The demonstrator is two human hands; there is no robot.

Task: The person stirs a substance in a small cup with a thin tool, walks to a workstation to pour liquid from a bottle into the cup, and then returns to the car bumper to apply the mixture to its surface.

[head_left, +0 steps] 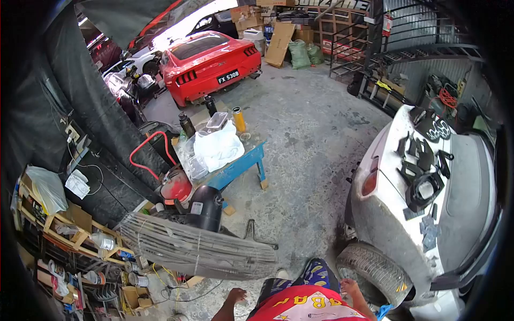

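Observation:
At the bottom of the head view, my left hand [236, 295] hangs to the left of my red shirt [310, 305], its fingers curled and too small to read clearly. My right hand [350, 287] is on the other side of the shirt, near the dusty tyre [372, 270] of the white car [369, 214]; whether it holds anything cannot be made out. A scrap of blue material [383, 311] shows beside my right forearm. Black parts [423, 190] lie on the white car's surface.
A wrapped slatted panel [198, 246] stands at the left front. Behind it are a black tank [205, 208], a red machine [175, 186] and a blue-edged table [235, 168] with bottles and white plastic. A red car [211, 67] stands farther back. Shelves [80, 241] line the left.

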